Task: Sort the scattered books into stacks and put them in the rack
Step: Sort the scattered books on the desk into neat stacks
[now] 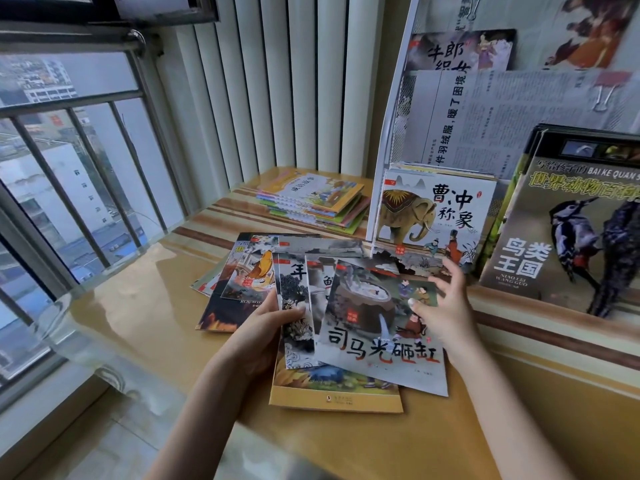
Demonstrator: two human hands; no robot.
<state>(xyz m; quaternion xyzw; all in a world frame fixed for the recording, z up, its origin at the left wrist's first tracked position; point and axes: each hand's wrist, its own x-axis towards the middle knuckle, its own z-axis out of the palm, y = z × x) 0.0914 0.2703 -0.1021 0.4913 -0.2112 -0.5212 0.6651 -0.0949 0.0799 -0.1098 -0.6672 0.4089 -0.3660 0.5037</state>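
My left hand (268,325) grips the fanned picture books (377,327) by their left edge; my right hand (441,303), fingers spread open, rests on their right side.

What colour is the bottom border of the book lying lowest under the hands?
Mustard yellow border on the bottom book, seen in the head view.

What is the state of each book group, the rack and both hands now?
fanned picture books: loose, overlapping, unsorted.
left hand: grips their left edge.
right hand: fingers spread on the top cover.
small stack: flat, piled.
elephant book: upright in rack.
bird book: leaning upright.
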